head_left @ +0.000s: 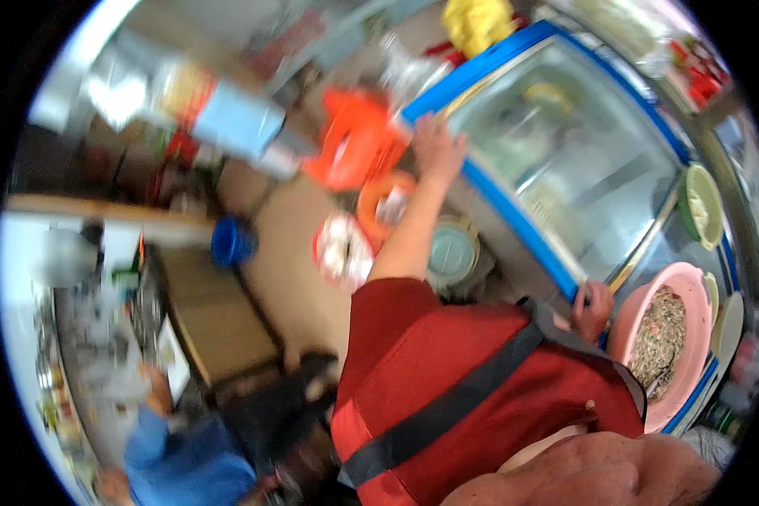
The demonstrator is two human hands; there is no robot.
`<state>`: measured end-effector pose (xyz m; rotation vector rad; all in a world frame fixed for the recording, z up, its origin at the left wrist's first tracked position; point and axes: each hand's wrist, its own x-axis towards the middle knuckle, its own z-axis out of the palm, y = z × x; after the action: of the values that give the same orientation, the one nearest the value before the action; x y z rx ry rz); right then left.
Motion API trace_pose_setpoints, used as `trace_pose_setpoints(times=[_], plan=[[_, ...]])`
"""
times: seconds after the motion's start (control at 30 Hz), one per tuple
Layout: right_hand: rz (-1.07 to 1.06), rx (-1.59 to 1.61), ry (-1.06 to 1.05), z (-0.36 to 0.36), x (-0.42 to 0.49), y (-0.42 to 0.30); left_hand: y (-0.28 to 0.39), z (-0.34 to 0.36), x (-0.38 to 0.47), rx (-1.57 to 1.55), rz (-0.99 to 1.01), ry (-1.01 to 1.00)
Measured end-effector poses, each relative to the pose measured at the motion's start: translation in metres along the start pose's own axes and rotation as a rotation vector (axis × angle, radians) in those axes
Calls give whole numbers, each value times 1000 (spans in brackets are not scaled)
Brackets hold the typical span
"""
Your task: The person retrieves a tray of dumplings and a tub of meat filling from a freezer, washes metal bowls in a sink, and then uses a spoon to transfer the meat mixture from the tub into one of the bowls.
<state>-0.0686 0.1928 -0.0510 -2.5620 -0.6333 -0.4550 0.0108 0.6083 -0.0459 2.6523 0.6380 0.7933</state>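
A chest freezer with a blue frame [509,205] and a glass top [613,158] stands before me. My left hand [439,148] lies at the frame's far-left corner, fingers apart. My right hand [591,310] is at the frame's front edge, fingers curled; blur hides whether it grips the edge. Beside that hand, a pink plastic basin [620,335] rests on the freezer, holding a chopped, greyish food mixture [661,341] with green and reddish bits. Behind the basin sits a green plastic colander [699,205]. Frosted glass blurs the goods inside the freezer.
An orange-red plastic bag [354,142], an orange bucket [367,199], a red-rimmed container [343,250] and a lidded green tub [452,250] stand by my left arm. A person in a blue top [183,455] is at a cluttered counter [95,354]. Further off is a blue bin [231,243].
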Motion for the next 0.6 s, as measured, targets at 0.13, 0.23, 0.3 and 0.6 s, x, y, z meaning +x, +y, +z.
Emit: trace_pose_setpoints(times=[0.13, 0.23, 0.3, 0.6], plan=[[-94, -49, -62, -4, 4, -12, -15, -58, -201, -305, -28, -6], [-215, -29, 16, 2, 4, -3, -23, -100, -378, -401, -484, -312], [-237, -122, 71, -9, 5, -14, -31, -124, -470, -506, -828, -755], [-268, -223, 65, 0, 3, -17, -76, -162, -611, -559, -1232, -1064]])
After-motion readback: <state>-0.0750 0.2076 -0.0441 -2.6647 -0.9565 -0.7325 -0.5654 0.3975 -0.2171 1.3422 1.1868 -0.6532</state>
